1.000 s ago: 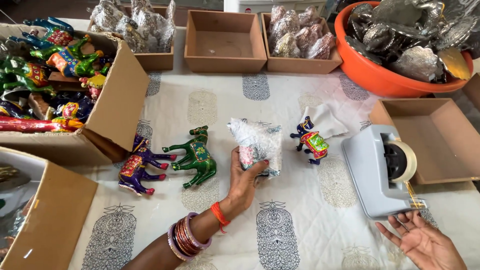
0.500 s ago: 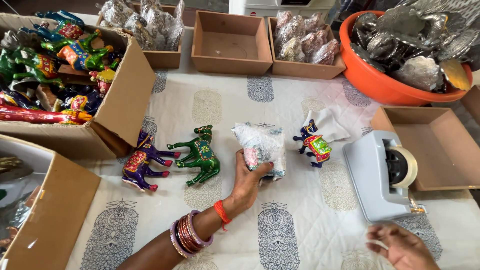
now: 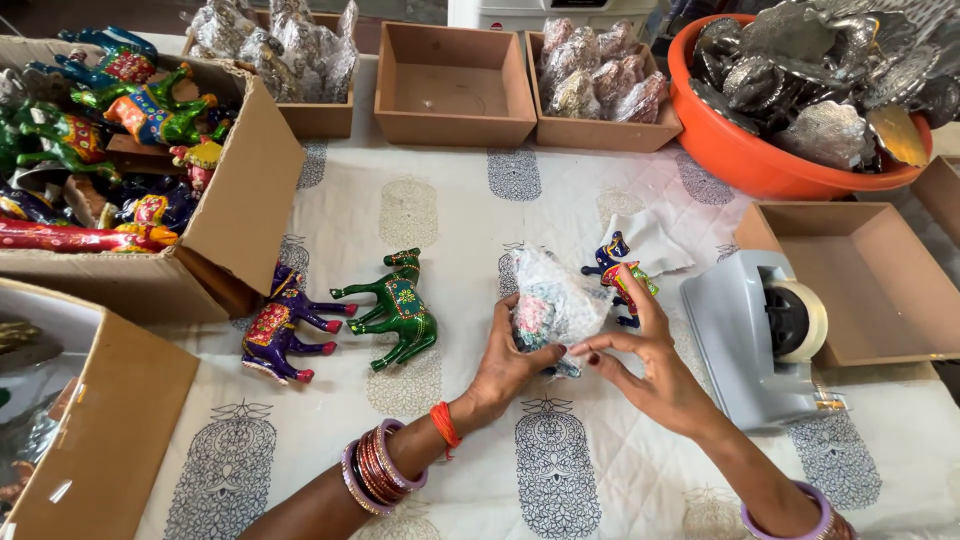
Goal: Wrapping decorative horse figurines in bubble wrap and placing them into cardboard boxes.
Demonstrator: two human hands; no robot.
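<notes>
My left hand grips a small figurine wrapped in clear bubble wrap, held just above the printed tablecloth. My right hand has come up beside it, and its thumb and fingers pinch the wrap's lower right edge. A blue painted elephant figurine stands right behind my right hand's fingers on a scrap of white wrap. Left of my hands a green painted camel and a purple one lie on the cloth.
A grey tape dispenser sits right of my hands, beside an empty cardboard box. At the back are an empty box, boxes of wrapped pieces, and an orange tub of silvery pieces. A carton of painted figures stands left.
My right hand moved from the lower right near the tape dispenser up to the wrapped figurine and took hold of its edge. My left hand kept its grip.
</notes>
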